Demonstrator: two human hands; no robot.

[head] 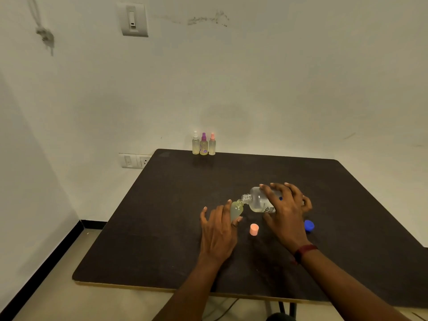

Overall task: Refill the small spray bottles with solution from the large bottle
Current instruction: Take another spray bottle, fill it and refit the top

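My right hand (284,209) grips the large clear bottle (258,201), tipped to the left with its open neck at the mouth of a small bottle (236,209). That small bottle holds pale yellowish liquid and is held by my left hand (218,230) between thumb and fingers. Its pink cap (254,229) stands on the dark table (162,216) just below the two bottles. The large bottle's blue cap (309,225) lies to the right of my right hand.
Three small spray bottles stand in a row at the table's far edge against the wall: a white-topped one (195,143), a purple-topped one (203,144) and a pink-topped one (212,144). A wall socket (135,161) sits left of the table.
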